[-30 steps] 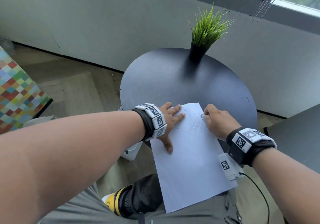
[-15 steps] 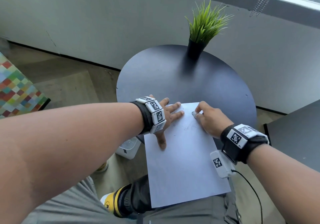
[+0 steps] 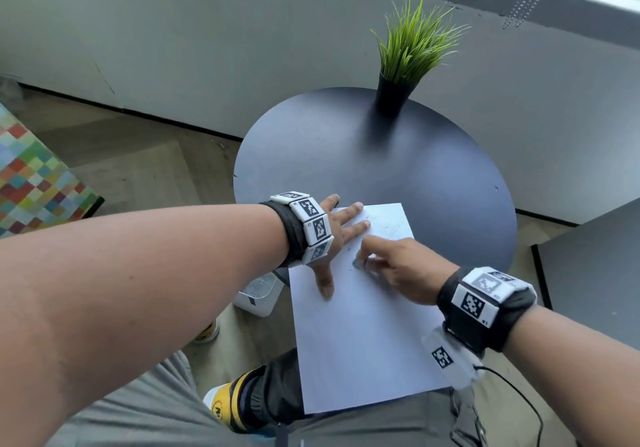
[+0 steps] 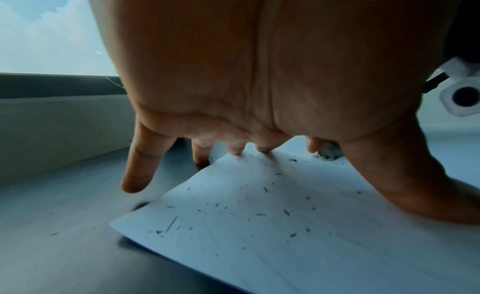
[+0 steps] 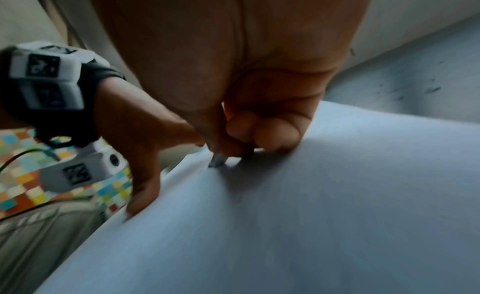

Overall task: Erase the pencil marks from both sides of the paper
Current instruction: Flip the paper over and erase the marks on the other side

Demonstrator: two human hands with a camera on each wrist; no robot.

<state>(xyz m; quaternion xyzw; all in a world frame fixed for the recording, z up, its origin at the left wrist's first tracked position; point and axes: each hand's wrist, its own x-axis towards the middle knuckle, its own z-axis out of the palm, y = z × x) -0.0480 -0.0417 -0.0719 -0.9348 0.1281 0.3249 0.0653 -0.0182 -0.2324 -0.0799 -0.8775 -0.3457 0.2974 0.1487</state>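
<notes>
Your left hand point(image 3: 332, 235) lay flat and spread, its fingers straight, pinning the paper point(image 3: 363, 342) on the round table point(image 3: 346, 155), while your right hand point(image 3: 398, 273) pinched a small eraser point(image 3: 358, 264) against the sheet. You did well to keep that left palm close beside the rubbing, since the sheet's near half overhung your lap and would likely buckle; short strokes away from the pinning fingers suited best. Faint marks point(image 3: 391, 228) remained near the far edge. Half a second earlier the eraser sat up by that far edge; it had since drawn nearer you, beside the left thumb.
</notes>
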